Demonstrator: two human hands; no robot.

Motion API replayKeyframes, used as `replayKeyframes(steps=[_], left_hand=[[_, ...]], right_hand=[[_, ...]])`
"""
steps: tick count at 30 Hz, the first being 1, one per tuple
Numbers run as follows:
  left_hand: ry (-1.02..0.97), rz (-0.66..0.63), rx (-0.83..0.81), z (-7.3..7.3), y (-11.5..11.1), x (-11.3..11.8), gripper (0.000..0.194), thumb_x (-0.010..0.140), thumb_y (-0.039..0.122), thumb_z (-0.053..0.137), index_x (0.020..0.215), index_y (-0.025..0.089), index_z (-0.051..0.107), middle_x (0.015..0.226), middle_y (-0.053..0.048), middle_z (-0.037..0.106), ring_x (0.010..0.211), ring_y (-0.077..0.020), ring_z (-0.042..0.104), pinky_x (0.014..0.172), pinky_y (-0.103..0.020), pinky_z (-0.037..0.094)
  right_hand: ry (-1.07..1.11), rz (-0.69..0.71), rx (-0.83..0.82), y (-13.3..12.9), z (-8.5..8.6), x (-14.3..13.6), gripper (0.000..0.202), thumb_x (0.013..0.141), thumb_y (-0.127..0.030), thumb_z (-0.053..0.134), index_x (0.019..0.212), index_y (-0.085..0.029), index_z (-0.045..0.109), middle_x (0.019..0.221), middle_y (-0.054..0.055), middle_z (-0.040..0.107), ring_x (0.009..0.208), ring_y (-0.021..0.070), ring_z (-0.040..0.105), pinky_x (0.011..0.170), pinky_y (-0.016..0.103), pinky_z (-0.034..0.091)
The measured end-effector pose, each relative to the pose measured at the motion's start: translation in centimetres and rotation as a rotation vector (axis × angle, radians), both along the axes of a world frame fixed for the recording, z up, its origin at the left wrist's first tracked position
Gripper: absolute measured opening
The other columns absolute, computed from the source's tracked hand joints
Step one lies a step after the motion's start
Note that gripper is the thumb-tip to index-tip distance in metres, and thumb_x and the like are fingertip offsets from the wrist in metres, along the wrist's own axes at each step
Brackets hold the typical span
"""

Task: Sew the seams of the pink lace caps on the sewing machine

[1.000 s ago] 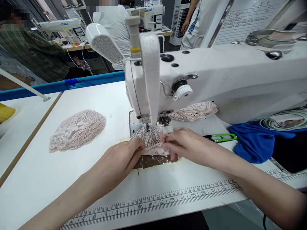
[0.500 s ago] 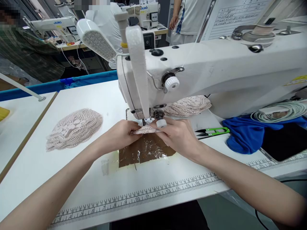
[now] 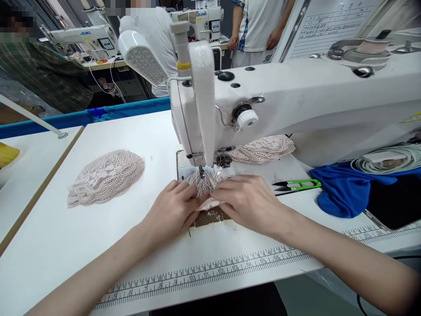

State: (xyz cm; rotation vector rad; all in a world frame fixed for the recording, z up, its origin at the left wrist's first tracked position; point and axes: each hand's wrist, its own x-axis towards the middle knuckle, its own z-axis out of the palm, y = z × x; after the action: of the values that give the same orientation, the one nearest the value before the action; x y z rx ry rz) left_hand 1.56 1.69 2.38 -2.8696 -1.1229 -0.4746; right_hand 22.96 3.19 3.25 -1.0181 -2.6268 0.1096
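A pale pink lace piece (image 3: pixel 205 182) lies under the presser foot of the white sewing machine (image 3: pixel 279 92), its near edge folded up. My left hand (image 3: pixel 176 206) pinches that edge from the left, fingers bent together. From the right, my right hand (image 3: pixel 246 202) pinches the same edge, close beside the left fingertips. Both hands are just in front of the needle area, over a brown taped patch (image 3: pixel 210 217). One stack of lace pieces (image 3: pixel 107 177) lies to the left; another lace stack (image 3: pixel 265 149) sits behind the needle, under the machine arm.
Green thread snips (image 3: pixel 304 184) lie right of my right hand, beside a blue cloth (image 3: pixel 342 188), a coiled pale tape (image 3: pixel 388 158) and a black phone-like object (image 3: pixel 394 202). A printed ruler (image 3: pixel 197 278) runs along the front edge. Several people and other machines are behind.
Both hands have moved toward the front edge, away from the needle, holding the lace's near edge. More lace now shows spread between the presser foot and my fingers. The view has shifted slightly.
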Motion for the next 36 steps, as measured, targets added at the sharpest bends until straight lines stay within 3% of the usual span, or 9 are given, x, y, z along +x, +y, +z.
replayKeyframes(steps=[3,5,7,23,36], left_hand=[[0.075,0.024,0.236,-0.7,-1.1,0.2,0.020,0.092,0.015,0.051,0.097,0.017,0.070,0.090,-0.006,0.070,0.078,-0.0193,0.058,0.068,-0.035,0.039],[0.095,0.040,0.282,-0.9,-1.4,0.2,0.024,0.091,0.015,0.053,0.110,0.017,0.067,0.113,-0.008,0.070,0.099,-0.0238,0.060,0.078,-0.038,0.039],[0.093,0.039,0.273,-1.1,-1.5,0.1,0.028,0.092,0.016,0.051,0.116,0.016,0.065,0.123,-0.010,0.066,0.113,-0.0265,0.058,0.086,-0.041,0.039],[0.031,0.061,0.212,-1.4,-1.0,0.0,0.030,0.095,0.018,0.046,0.118,0.018,0.065,0.120,-0.010,0.068,0.118,-0.0260,0.059,0.099,-0.046,0.035],[0.019,0.063,0.187,-1.6,0.7,-0.4,0.033,0.093,0.016,0.045,0.121,0.019,0.063,0.118,-0.008,0.069,0.115,-0.0242,0.060,0.106,-0.050,0.030]], right_hand=[[-0.009,0.063,0.106,-0.3,-0.3,-0.1,0.021,0.082,-0.006,0.053,0.071,-0.017,0.068,0.083,0.003,0.072,0.075,0.0165,0.056,0.067,0.030,0.035],[-0.004,0.074,0.137,-0.3,-0.7,-0.1,0.021,0.082,-0.006,0.052,0.072,-0.017,0.067,0.087,0.004,0.073,0.078,0.0171,0.057,0.071,0.031,0.036],[-0.004,0.073,0.145,-0.3,-1.0,-0.1,0.022,0.084,-0.006,0.051,0.077,-0.018,0.068,0.091,0.003,0.074,0.081,0.0178,0.059,0.072,0.032,0.036],[0.005,0.066,0.195,-0.1,-1.3,-0.3,0.021,0.083,-0.003,0.051,0.078,-0.016,0.067,0.093,0.004,0.075,0.086,0.0178,0.063,0.075,0.032,0.036],[-0.001,0.038,0.278,1.2,-2.0,-0.6,0.026,0.079,0.000,0.046,0.080,-0.015,0.067,0.084,0.005,0.073,0.072,0.0171,0.059,0.077,0.033,0.035]])
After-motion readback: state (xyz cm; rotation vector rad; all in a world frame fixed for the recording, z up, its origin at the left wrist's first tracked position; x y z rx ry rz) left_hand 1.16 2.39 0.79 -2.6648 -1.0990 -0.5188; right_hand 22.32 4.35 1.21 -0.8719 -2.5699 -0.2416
